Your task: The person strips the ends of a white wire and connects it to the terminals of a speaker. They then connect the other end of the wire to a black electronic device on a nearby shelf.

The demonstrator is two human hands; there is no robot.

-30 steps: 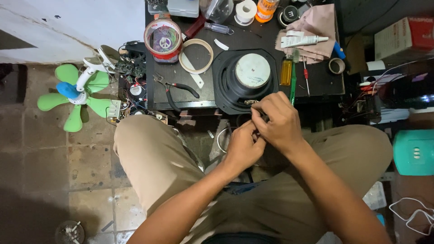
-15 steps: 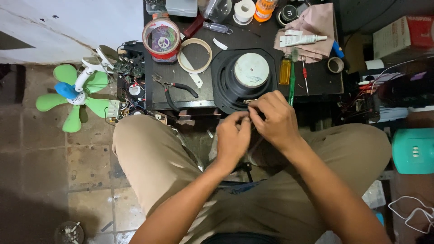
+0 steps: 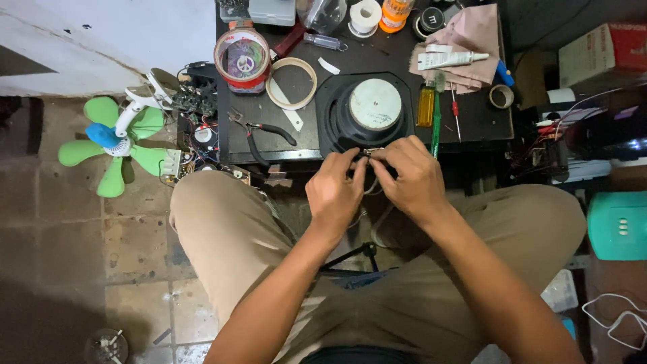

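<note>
Here, taking the round black loudspeaker with its pale dome (image 3: pixel 367 110) as the landmark, a green-bladed desk fan (image 3: pixel 108 138) lies on the tiled floor far to its left. Nearer, just left of the speaker on the dark worktable (image 3: pixel 478 121), black-handled pliers (image 3: pixel 263 133) rest beside a pale tape ring (image 3: pixel 291 82) and a red-rimmed round tin (image 3: pixel 241 59).

At the speaker's near edge both hands meet. The left hand (image 3: pixel 333 192) and the right hand (image 3: pixel 411 178) pinch, fingertips close together, a small metal terminal with thin wires (image 3: pixel 369 152), seemingly held tight so the fine part stays steady over the lap. The wires droop below the hands.

Right of the speaker lie an amber-handled screwdriver (image 3: pixel 424 106), a green-handled tool (image 3: pixel 436 121) and a white tube (image 3: pixel 448 60) on pink cloth (image 3: pixel 472 34), probably for easy reach.
</note>
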